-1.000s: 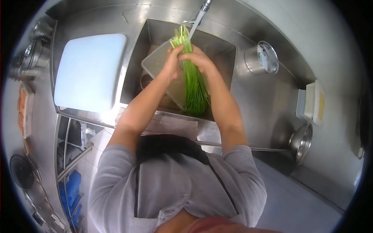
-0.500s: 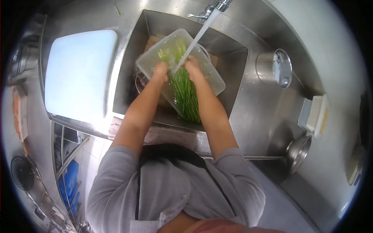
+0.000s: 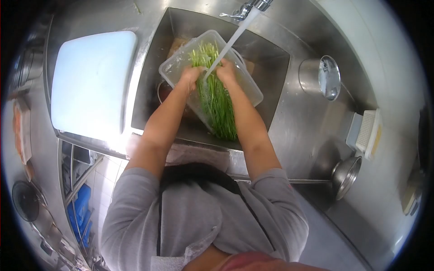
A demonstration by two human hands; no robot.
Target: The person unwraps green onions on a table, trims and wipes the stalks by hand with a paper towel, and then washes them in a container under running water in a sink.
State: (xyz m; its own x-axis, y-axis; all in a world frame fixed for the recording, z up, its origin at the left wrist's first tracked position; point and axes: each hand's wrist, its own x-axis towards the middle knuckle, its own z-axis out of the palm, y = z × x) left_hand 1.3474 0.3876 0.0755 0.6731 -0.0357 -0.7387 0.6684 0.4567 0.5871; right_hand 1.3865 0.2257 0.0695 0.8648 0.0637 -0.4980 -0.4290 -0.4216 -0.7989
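A bundle of long green chives [image 3: 216, 106] lies across a translucent plastic tub [image 3: 246, 88] in the sink, pale ends at the top and dark leaves hanging over the near side. My left hand [image 3: 191, 76] grips the bundle's left side, fingers curled round it. On the other side my right hand [image 3: 225, 72] is closed on the same bundle. Water from the faucet [image 3: 260, 5] pours in a stream [image 3: 233, 39] onto the chives between both hands. The fingertips are partly hidden by leaves and splashing.
A white cutting board [image 3: 92, 83] rests left of the steel sink [image 3: 278, 74]. To the right stand a steel pot [image 3: 316, 77], white plastic baskets [image 3: 365, 131] and a steel bowl [image 3: 347, 177]. Part of a round bowl [image 3: 163, 90] shows beneath the tub.
The chives have risen in the tub, and their pale ends now show spread above the hands. Both hands have shifted slightly upward.
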